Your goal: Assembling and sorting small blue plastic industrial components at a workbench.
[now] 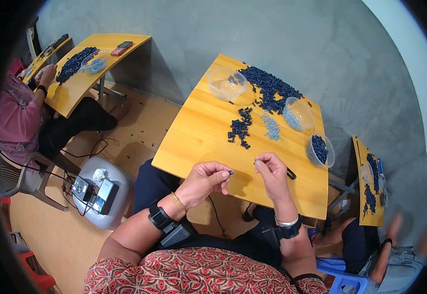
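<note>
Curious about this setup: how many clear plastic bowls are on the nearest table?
3: back-left, a clear plastic bowl; further right, a second bowl; nearer, by the right edge, a third bowl.

My desk (189,132) is smooth wood with a soft sheen. The dark pieces (267,87) right of upper centre look like plastic; the clear tub (218,86) at upper centre is glossy plastic. Along the bottom, my patterned top (199,274) is matt cloth; my bracelet (178,200), left of centre, looks like shiny metal.
</note>
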Tool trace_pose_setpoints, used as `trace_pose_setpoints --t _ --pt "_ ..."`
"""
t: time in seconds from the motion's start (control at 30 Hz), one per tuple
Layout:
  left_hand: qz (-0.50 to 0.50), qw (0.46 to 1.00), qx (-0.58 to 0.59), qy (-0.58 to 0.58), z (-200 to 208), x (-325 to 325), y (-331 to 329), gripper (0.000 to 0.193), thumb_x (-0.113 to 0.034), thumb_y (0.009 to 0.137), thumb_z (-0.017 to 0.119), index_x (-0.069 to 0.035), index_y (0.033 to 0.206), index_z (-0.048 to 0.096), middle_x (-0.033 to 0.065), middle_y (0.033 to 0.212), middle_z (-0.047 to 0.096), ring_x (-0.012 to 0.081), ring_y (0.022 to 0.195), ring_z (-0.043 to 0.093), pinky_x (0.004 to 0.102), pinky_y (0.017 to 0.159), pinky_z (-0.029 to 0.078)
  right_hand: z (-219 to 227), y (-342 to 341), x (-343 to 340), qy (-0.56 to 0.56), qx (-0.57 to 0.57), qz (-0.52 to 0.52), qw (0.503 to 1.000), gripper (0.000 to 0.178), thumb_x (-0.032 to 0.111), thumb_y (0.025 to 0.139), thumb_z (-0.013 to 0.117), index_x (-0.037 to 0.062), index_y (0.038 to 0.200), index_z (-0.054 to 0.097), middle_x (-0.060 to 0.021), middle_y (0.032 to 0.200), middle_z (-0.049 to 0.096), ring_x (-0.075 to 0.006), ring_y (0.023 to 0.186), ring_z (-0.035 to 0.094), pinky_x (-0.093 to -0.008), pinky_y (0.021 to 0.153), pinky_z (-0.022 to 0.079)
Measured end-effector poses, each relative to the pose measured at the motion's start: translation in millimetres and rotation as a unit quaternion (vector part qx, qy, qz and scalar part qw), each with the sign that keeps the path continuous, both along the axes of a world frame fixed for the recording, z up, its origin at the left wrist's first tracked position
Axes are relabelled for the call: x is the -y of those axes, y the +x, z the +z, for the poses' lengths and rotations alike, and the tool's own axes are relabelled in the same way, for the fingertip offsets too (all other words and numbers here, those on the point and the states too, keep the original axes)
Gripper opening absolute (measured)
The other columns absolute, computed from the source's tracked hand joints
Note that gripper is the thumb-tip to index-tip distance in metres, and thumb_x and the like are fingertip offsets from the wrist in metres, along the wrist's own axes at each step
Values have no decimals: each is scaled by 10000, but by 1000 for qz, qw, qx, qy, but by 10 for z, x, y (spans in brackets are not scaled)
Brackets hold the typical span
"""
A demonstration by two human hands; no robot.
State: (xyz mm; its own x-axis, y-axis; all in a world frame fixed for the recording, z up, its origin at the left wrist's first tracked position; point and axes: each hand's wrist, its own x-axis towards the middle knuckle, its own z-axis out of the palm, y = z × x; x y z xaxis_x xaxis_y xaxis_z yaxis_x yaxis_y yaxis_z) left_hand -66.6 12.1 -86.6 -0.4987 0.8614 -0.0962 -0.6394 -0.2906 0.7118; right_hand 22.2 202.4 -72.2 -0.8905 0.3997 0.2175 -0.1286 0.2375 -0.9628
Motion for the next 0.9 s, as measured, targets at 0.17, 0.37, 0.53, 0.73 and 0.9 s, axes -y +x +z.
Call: trace_pose_setpoints --t 0.17,0.37,0.53,0.73,0.9 --pt "-1 1000 -13 19 96 5 62 140 -83 857 550 4 958 594 38 757 575 110 639 548 274 610 519 202 145 303 -246 -8 106 963 82 57 855 526 14 925 525 -43 787 580 -109 669 559 -236 620 462" --pt "1 999 -40 17 189 11 125 143 -76 858 547 7 963 594 51 772 591 117 652 564 278 614 522 224 172 398 -340 -25 157 927 95 49 861 519 16 950 522 -66 805 594 -118 697 571 -267 636 491" --pt "3 998 -63 9 207 12 137 149 -72 857 545 21 963 591 67 788 606 115 643 566 271 605 528 200 168 424 -342 -45 161 925 95 41 861 519 15 952 522 -70 806 594 -116 701 571 -267 637 488" --pt "15 998 -67 10 193 4 146 142 -65 852 549 33 942 597 73 776 605 110 636 558 269 595 532 184 162 436 -342 -54 165 924 92 33 853 532 9 941 526 -72 800 592 -117 701 565 -259 633 473" --pt "16 997 -72 11 168 13 128 138 -73 847 558 37 916 603 64 721 582 112 616 548 268 570 530 189 157 454 -282 -62 165 943 76 24 852 532 6 925 525 -62 789 581 -116 689 550 -244 623 459"
